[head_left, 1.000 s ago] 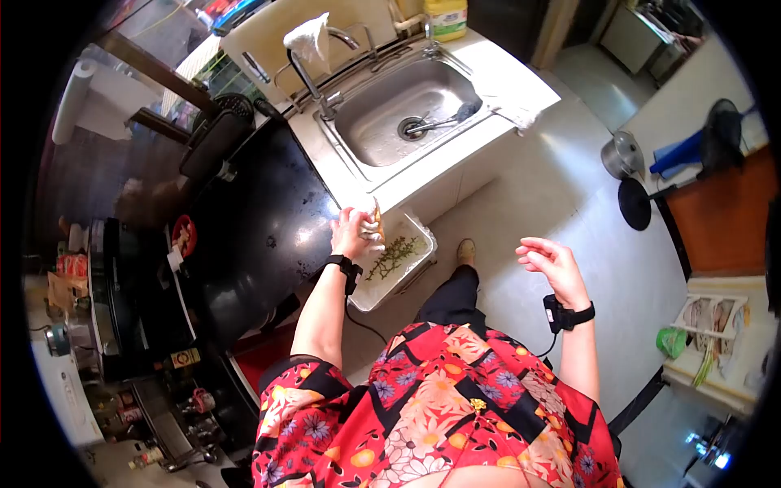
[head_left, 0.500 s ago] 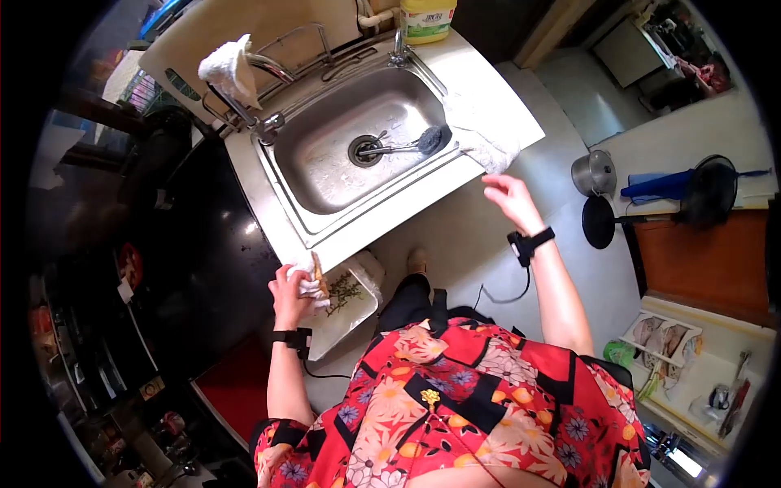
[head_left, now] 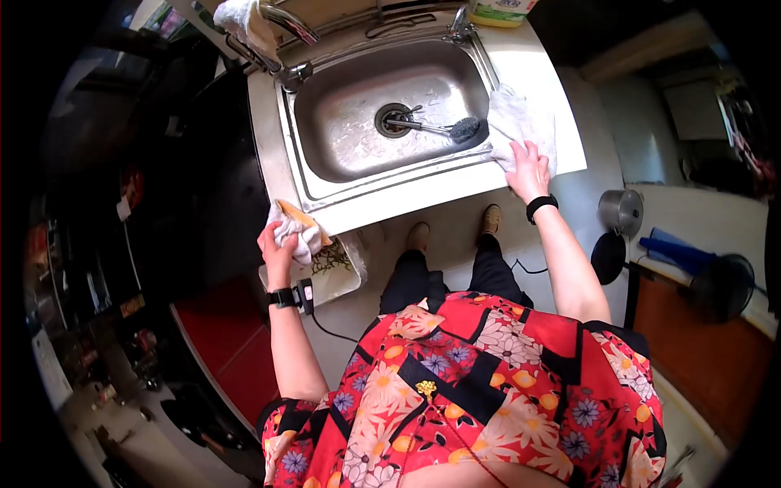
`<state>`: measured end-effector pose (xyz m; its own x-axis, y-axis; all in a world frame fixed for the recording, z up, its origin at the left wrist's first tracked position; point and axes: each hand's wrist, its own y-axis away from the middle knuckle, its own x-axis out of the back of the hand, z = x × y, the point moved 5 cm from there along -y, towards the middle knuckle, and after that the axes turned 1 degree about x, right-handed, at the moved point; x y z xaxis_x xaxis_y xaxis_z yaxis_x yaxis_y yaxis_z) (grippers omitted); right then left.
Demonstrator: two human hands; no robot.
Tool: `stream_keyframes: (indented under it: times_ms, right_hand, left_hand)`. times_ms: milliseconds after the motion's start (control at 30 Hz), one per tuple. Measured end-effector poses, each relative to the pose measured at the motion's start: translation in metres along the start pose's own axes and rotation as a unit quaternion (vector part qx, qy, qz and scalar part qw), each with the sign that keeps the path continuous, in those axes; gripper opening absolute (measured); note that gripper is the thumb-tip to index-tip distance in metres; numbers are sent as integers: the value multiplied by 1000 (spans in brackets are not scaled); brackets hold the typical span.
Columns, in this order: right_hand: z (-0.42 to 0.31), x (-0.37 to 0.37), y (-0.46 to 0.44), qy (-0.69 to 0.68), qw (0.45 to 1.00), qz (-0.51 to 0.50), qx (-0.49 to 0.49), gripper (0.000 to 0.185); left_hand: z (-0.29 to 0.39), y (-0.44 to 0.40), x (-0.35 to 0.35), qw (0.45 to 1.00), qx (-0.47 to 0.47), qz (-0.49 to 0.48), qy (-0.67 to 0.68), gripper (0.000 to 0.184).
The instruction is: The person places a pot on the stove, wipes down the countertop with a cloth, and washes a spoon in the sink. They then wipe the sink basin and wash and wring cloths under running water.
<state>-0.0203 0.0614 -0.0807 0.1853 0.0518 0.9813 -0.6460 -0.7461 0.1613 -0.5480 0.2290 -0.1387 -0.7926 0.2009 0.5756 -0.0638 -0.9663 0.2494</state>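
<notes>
My left hand (head_left: 278,246) is closed around a bunched white cloth with an orange-yellow piece (head_left: 299,218) along its edge, at the counter's near left corner. On the right side of the counter lies a pale cloth (head_left: 521,122), spread beside the sink. My right hand (head_left: 530,172) is on its near end, fingers curled onto the fabric. Between the two hands is the steel sink (head_left: 342,167). A dark-headed scrub brush (head_left: 464,129) rests in it, its handle reaching the drain (head_left: 394,120).
A tap (head_left: 294,76) with another white cloth (head_left: 244,24) over it stands at the back left. A yellow bottle (head_left: 498,11) is at the back right. Below my left hand sits a bin (head_left: 342,281) holding green scraps. A metal pot (head_left: 621,211) is at the right.
My right hand has moved forward from the air near the counter edge onto the pale cloth. My left hand still holds its cloth. The view has shifted, and a second shoe shows.
</notes>
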Motion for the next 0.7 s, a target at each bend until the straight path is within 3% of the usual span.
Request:
stream_keyframes:
  times_ms: [100, 167, 200, 233, 267, 400, 567, 633, 700]
  right_hand:
    - [7, 9, -7, -23, 997, -29, 74, 47]
    - [28, -1, -20, -173, 974, 62, 132, 38]
    - [28, -9, -31, -398, 916, -22, 51, 37]
    - [29, -13, -33, -590, 800, -103, -42, 35]
    - [26, 0, -27, -658, 738, -121, -92, 33]
    - [1, 28, -34, -782, 611, -57, -110, 27]
    - [-53, 45, -31, -763, 645, -34, -4, 25]
    - [-66, 40, -28, -674, 737, -23, 42, 25]
    - [-69, 14, -32, -549, 831, -61, 59, 39]
  left_hand:
    - [1, -2, -8, 997, -6, 38, -71, 45]
    - [0, -4, -22, 997, -39, 35, -55, 46]
    - [11, 0, -24, 997, -34, 39, -50, 48]
    - [16, 0, -33, 994, -51, 58, -78, 51]
    - [26, 1, -43, 993, -73, 54, -79, 52]
    - [84, 7, -87, 986, -135, -1, -99, 56]
    - [161, 35, -138, 969, -195, -123, -92, 63]
    - [187, 42, -161, 957, -208, -175, -98, 65]
    - [209, 48, -179, 948, -229, -189, -116, 64]
